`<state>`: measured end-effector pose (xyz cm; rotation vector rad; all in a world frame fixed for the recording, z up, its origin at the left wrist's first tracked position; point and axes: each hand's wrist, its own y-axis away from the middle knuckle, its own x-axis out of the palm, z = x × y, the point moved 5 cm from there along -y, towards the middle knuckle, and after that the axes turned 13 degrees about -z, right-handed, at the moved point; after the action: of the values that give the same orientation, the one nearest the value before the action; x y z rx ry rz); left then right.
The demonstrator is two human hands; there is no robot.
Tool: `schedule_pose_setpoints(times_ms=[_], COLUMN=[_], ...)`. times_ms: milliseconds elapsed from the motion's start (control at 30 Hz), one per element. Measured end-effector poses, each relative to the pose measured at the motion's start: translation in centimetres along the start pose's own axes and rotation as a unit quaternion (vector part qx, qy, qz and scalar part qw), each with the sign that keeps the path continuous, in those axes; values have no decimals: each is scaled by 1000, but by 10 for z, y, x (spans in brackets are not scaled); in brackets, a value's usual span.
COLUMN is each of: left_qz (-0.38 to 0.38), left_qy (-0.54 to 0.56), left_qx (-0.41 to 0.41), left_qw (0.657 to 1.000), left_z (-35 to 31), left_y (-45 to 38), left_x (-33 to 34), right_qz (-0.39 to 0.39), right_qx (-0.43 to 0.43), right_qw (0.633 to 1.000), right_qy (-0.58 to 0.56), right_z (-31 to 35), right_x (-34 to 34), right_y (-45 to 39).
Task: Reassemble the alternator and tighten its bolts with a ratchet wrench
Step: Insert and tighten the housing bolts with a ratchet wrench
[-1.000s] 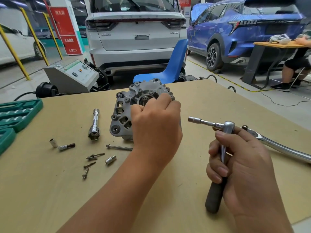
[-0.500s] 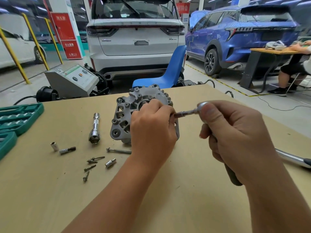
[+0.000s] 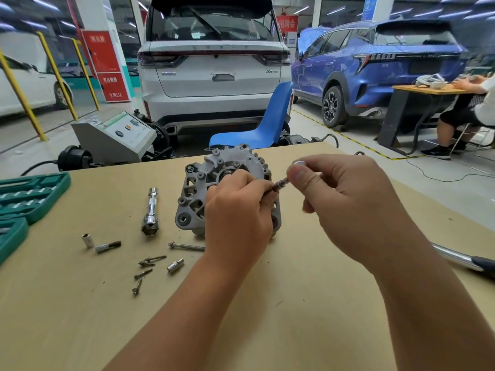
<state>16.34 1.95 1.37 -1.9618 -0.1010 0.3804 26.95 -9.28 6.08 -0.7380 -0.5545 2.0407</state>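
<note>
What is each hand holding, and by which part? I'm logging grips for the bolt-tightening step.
The left hand grips the alternator over its top right side. The right hand holds the ratchet wrench near its head, handle hidden.

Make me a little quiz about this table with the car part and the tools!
1. True or false: the left hand rests on the alternator.
2. What lies nearest the long bolt? A) green case B) alternator C) chair
3. Fill in: the right hand holds a ____ whose tip points at the alternator.

Key: 1 true; 2 B; 3 ratchet.
</note>
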Motion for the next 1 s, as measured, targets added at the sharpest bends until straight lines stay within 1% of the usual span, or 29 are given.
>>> schedule_pose_setpoints(times_ms=[100,233,300,367,467,567,667,700,767,833,867,900,933,1000], left_qz=[-2,-5,-15,-37,-81,-75,-55,-50,-48,-55,-60,-66,-70,-70], left_qy=[5,10,20,56,110,132,151,154,154,149,145,144,149,161], left_qx=[-3,6,13,21,33,14,4,7,6,-12,-22,-32,-45,-66], left_qw=[1000,1000,1000,997,990,988,987,987,987,987,987,987,985,982], left_z=[2,3,1,-5,-17,-16,-12,-12,-10,-7,-7,-7,-8,-7], left_y=[1,1,2,0,-9,-16,-16,-16,-15,-14,-12,-11,-10,-9], left_x=[0,1,0,-2,-5,-2,-1,-1,-2,-4,-4,-4,-3,-1], right_qz=[26,79,87,91,126,176,214,204,144,71,52,56,80,158], right_qx=[-12,12,9,0,-7,-44,-125,-151,-200,-240,-244,-239,-226,-186], right_qw=[999,996,995,994,986,964,918,905,887,877,878,882,886,887], right_qy=[16,24,41,60,111,197,309,341,390,411,409,403,396,392], right_z=[2,4,6,10,17,27,43,48,56,60,61,61,60,57], right_x=[2,5,5,7,10,10,7,6,3,-1,-3,-4,-2,3], right_y=[-4,-8,-10,-13,-14,-19,-27,-31,-38,-42,-42,-40,-36,-30])
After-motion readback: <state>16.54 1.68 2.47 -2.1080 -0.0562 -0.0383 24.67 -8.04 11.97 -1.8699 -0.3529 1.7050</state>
